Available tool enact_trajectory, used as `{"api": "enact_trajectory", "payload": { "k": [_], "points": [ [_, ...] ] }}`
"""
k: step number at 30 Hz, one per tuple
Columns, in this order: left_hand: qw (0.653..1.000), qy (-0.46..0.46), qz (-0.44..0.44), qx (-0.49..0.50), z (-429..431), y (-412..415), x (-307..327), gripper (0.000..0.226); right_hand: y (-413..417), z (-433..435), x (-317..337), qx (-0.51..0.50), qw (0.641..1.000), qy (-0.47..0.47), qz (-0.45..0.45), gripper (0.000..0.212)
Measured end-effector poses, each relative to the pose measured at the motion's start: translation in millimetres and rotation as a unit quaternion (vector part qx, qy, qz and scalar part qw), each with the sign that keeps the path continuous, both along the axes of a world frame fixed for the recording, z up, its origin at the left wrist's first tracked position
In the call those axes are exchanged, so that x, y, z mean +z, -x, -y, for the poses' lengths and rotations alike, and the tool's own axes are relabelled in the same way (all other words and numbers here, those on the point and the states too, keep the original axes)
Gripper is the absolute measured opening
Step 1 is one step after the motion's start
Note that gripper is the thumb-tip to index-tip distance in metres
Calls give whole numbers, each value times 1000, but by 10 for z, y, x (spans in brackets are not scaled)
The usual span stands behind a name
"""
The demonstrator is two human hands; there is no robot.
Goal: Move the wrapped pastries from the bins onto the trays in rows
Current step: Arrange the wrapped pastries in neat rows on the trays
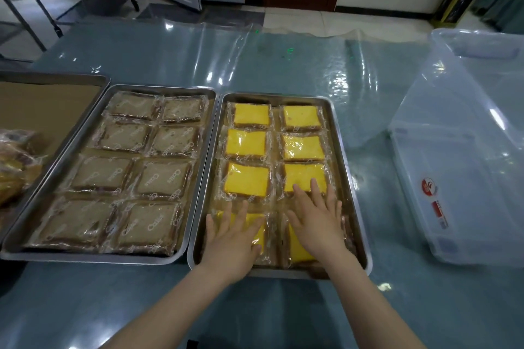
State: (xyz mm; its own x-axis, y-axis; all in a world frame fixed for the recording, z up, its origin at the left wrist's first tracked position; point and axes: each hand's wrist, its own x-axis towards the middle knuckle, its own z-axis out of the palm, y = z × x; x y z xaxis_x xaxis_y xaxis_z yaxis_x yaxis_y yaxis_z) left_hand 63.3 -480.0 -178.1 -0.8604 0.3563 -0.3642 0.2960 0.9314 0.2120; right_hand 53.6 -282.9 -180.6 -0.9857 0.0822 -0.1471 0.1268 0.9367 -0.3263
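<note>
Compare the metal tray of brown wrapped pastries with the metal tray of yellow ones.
The left metal tray holds brown wrapped pastries; the right metal tray holds yellow wrapped pastries. No hand touches the left tray; the left hand and right hand lie flat on the right tray's nearest row. Both hold eight pastries, four rows of two.

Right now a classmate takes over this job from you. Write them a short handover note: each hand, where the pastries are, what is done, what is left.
Left hand and right hand: open, flat on the nearest two of eight yellow wrapped pastries in the right tray.
Done: right tray filled; middle tray holds eight brown wrapped pastries; both in rows of two.
Clear bin: no pastries visible.
Left: probably lay the heap of wrapped pastries in rows on the paper-lined tray.
</note>
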Motion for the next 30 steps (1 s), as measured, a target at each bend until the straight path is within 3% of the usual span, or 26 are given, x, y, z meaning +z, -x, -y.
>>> {"api": "enact_trajectory", "payload": {
  "k": [6, 16, 23, 30],
  "points": [
    [999, 11, -32, 26, -37, 400, -16, 63, 283, -108, -21, 20, 996, -43, 72, 53],
    [999, 39, 7, 25, -93, 601, -179, 76, 117, -184, -116, 15, 995, -62, 76, 54],
    [993, 31, -111, 21, -154, 671, -120, 71, 600, -108, 76, 2, 998, -49, -30, 55],
    [992, 13, -122, 29, -292, 1248, -76, 69, 1230, -239, -61, 44, 997, -37, 50, 59]
  ]
}}
